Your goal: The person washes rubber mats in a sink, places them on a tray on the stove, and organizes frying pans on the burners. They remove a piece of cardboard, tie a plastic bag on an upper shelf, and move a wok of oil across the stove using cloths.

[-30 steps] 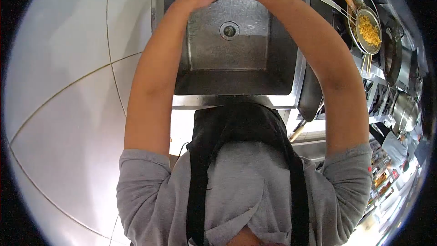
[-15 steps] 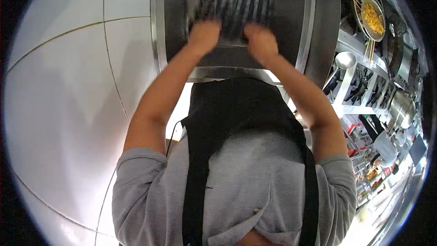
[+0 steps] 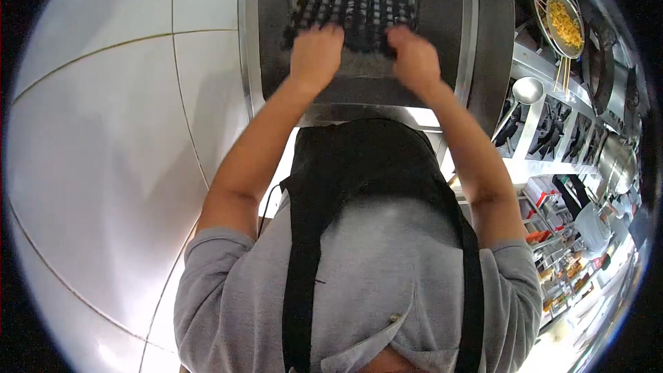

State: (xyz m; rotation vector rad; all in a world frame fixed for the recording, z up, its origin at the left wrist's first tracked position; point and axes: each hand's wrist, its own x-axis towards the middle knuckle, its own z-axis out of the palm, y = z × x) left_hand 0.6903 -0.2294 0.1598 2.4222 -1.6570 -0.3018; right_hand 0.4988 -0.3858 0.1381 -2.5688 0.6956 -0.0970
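Observation:
Over a rectangular metal basin (image 3: 366, 68) set into a dark surface is a black grid with rows of square openings (image 3: 353, 17); whether it is a grate or a mat I cannot make out. My left hand (image 3: 316, 56) is closed on its near edge towards the left. At the right, the fingers of my right hand (image 3: 416, 59) are closed on the same edge. The grid's outline is slightly blurred, and my hands cover parts of its near side.
White tiled wall (image 3: 117, 97) rises along the left. On the right, a strainer with yellow food (image 3: 566, 24) rests over a pan. A ladle (image 3: 527, 90) lies by the burners (image 3: 552, 128). Farther off, another person (image 3: 592, 228) stands near shelves.
The grid was smeared by motion and now shows more clearly. My right hand has shifted to the right, and my left hand slightly right. Both still grip the near edge.

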